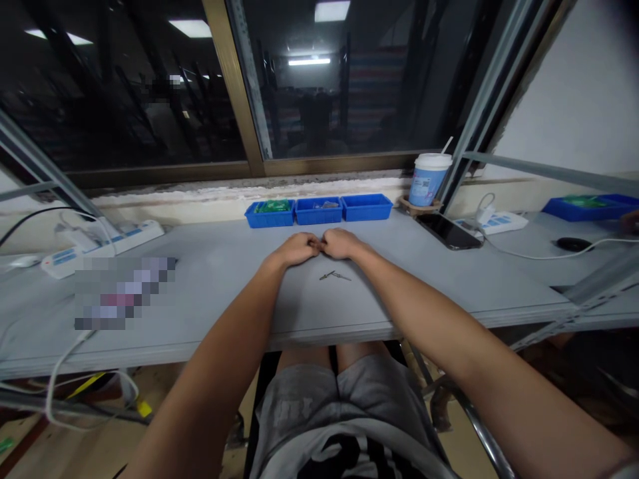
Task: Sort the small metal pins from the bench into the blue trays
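A grey desk [214,266] runs across the scene beneath a dark window [304,126], whose glass mirrors ceiling lamps and dim shelving; its brownish metal frame [234,73] divides the panes, and a rough white wall [589,80] rises at the far right; the left hand [301,249] and right hand [341,243] meet above the middle of the desk, fingers curled and fingertips together, though I cannot tell whether they pinch anything between them; two thin metal pieces [341,276] lie on the desk just on the near side of the hands, close to each other; beyond the hands, three blue bins stand in a row along the far edge, the left bin [271,219] holding green packaging, the middle bin [319,217] some small contents too indistinct to name, the right bin [368,213] beside it; farther right, a blue cup [423,189] with a white lid and a straw sits in a cardboard holder [407,207], with a black phone [452,233] on its near side; a white power strip [504,223] lies to the phone's right, another strip [134,233] at the far left; a pixelated flat object [127,293] rests on the left part of the desk.
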